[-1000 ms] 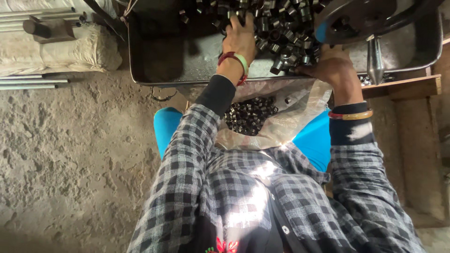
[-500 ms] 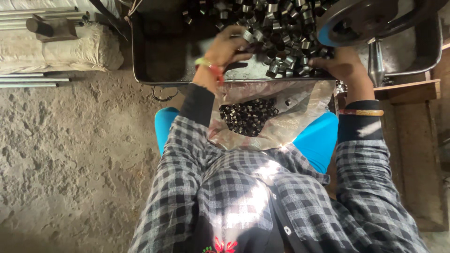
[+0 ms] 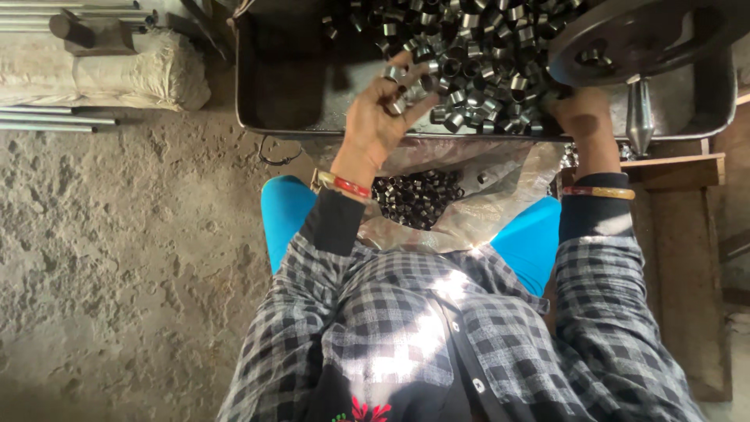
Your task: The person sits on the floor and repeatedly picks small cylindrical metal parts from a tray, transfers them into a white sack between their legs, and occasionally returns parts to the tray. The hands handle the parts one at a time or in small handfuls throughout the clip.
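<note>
My left hand is lifted over the front edge of a dark metal tray, palm up, fingers curled around a few small shiny metal rings. A heap of the same short metal rings fills the tray's middle. My right hand rests at the heap's right edge, under a dark round wheel; whether it holds anything is hidden. On my lap lies a plastic sack holding more dark rings.
A pointed metal spindle hangs below the wheel. A wooden frame stands at the right. A stuffed cloth sack and metal rods lie on the rough concrete floor at the left.
My left hand has come back from the heap toward the tray's front edge and turned palm up with rings in it. The right hand has stayed at the heap's right side.
</note>
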